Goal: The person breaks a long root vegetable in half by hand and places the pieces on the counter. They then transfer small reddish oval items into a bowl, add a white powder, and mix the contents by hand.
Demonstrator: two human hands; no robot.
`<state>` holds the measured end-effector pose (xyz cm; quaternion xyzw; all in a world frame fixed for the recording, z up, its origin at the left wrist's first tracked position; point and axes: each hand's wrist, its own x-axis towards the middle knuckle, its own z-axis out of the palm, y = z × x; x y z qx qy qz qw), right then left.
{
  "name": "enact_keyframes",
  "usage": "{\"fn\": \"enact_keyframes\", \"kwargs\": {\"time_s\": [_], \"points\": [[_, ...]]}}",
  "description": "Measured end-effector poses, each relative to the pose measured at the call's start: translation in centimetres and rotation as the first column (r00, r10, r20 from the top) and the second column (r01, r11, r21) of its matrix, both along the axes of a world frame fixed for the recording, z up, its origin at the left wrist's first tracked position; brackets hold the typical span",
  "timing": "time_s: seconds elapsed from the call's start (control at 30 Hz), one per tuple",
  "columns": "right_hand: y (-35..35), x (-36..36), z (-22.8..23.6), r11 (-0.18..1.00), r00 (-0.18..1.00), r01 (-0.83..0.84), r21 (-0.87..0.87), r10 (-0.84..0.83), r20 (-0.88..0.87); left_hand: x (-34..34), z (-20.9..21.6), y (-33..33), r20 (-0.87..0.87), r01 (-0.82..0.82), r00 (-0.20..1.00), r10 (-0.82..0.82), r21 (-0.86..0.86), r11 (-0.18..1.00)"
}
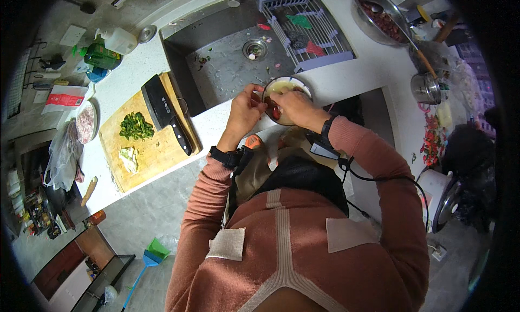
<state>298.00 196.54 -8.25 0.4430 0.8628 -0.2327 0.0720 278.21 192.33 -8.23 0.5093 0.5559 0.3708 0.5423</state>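
Note:
Both hands meet at a round bowl (310, 89) with a dark rim, held just in front of the sink's near edge. Pale cloudy liquid shows inside it, with a glossy red piece (276, 112) that looks like a chili pepper. My left hand (245, 110) is at the bowl's left rim, its fingers curled and pinched together. My right hand (297, 108) reaches over the bowl from the right, fingertips bent down into it and closed. What either set of fingertips grips is hidden.
Left of the sink (216, 68), a cutting board (116, 149) carries a cleaver (165, 114), chopped greens (135, 127) and pale chopped pieces (129, 159). A drying rack (325, 60) spans the sink's right side. A large metal bowl (398, 38) stands at the far right.

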Motion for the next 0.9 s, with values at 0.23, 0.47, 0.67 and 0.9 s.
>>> {"fn": "enact_keyframes", "kwargs": {"time_s": [0.23,0.47,0.67,0.9], "points": [[0.4,1.5,0.4,0.99,0.88,0.103,-0.1,-0.138,-0.454,-0.6,0.3,0.1,-0.121,0.065,0.991,-0.049,0.131,0.989],[1.2,5.2,3.5,0.948,0.78,0.205,-0.244,-0.309,-0.544,1.5,2.4,0.1,-0.455,0.31,0.883,-0.111,0.39,0.867],[1.7,7.7,3.4,0.953,0.89,0.275,-0.128,-0.303,-0.34,7.0,0.3,-0.2,-0.836,0.536,0.546,-0.063,0.29,0.793],[1.7,8.7,2.7,0.909,0.73,0.242,-0.338,-0.4,-0.554,9.4,-2.0,2.0,-0.863,0.503,0.435,-0.256,-0.003,0.864]]}}
